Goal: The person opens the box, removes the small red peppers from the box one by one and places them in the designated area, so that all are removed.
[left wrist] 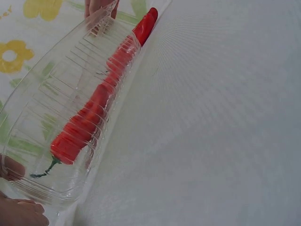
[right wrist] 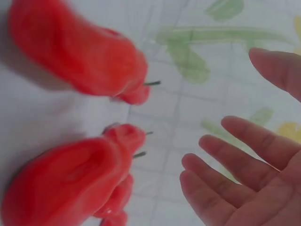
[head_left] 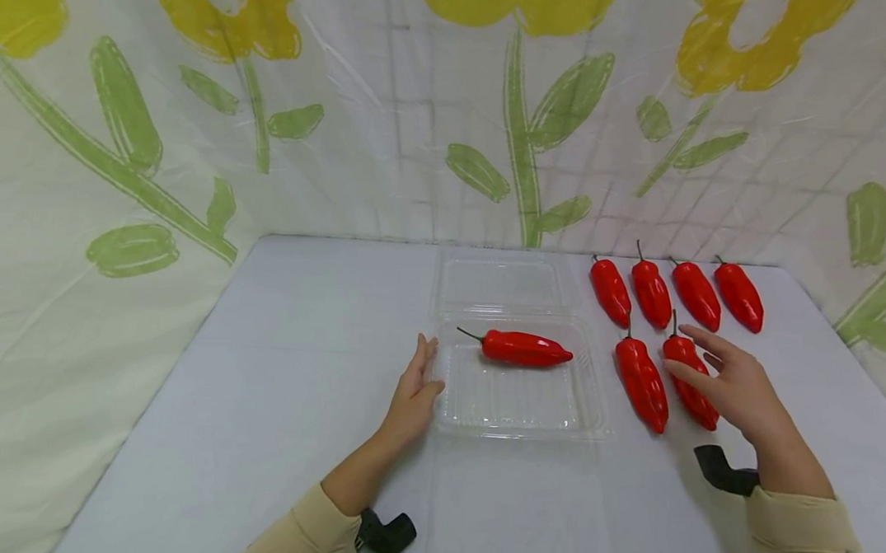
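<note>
A clear plastic container point(head_left: 519, 405) lies on the table with its lid point(head_left: 498, 282) folded back behind it. One red pepper point(head_left: 524, 349) with a green stem lies crosswise inside. My left hand point(head_left: 411, 397) rests against the container's left side, thumb and fingers apart; in the left wrist view its fingers point(left wrist: 11, 167) show through the clear wall. Over the nearer right pepper point(head_left: 682, 357) my right hand point(head_left: 737, 387) hovers with spread fingers and holds nothing. Beside that one lies another red pepper point(head_left: 642, 383). The right wrist view shows the right hand point(right wrist: 254, 183) apart from the peppers.
Several more red peppers point(head_left: 696, 294) lie in a row at the table's back right. A white sheet with painted flowers point(head_left: 521, 124) hangs behind the white table point(head_left: 269, 383). Black wrist cameras point(head_left: 387, 533) sit at both sleeves.
</note>
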`<state>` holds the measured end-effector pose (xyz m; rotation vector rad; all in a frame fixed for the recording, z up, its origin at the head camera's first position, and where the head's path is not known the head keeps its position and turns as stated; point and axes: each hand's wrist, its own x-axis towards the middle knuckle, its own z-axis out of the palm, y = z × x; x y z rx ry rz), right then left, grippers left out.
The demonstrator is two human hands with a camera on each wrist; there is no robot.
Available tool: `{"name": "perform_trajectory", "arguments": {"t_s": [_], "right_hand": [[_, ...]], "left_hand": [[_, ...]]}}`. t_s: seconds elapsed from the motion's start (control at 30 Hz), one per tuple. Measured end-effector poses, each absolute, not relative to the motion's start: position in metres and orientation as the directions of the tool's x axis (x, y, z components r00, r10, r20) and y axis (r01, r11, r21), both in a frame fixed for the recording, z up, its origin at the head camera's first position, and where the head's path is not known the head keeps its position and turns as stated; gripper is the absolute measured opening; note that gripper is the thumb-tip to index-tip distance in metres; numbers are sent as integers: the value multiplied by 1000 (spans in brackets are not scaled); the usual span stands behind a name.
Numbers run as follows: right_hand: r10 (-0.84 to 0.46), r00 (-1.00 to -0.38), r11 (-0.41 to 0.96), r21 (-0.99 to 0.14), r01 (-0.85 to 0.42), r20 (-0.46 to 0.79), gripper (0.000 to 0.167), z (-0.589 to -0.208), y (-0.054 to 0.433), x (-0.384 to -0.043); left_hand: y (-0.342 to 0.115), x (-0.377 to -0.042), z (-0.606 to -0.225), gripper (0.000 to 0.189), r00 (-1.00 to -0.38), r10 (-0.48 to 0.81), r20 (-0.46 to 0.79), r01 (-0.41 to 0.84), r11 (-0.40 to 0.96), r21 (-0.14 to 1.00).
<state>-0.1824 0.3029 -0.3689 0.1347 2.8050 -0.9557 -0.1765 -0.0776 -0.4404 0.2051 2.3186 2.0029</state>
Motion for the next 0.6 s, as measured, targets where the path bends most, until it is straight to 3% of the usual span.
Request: {"name": "perform_trajectory", "arguments": {"t_s": [0.27, 0.6], "right_hand": [[-106, -987, 790, -614, -9, -123, 73, -353, 284, -185], [-200, -973, 782, -617, -90, -111, 72, -341, 262, -194]], "left_hand": [[-77, -177, -440, 70, -989, 141, 37, 59, 150, 987], [-77, -176, -440, 69, -990, 137, 28, 50, 158, 986]]}}
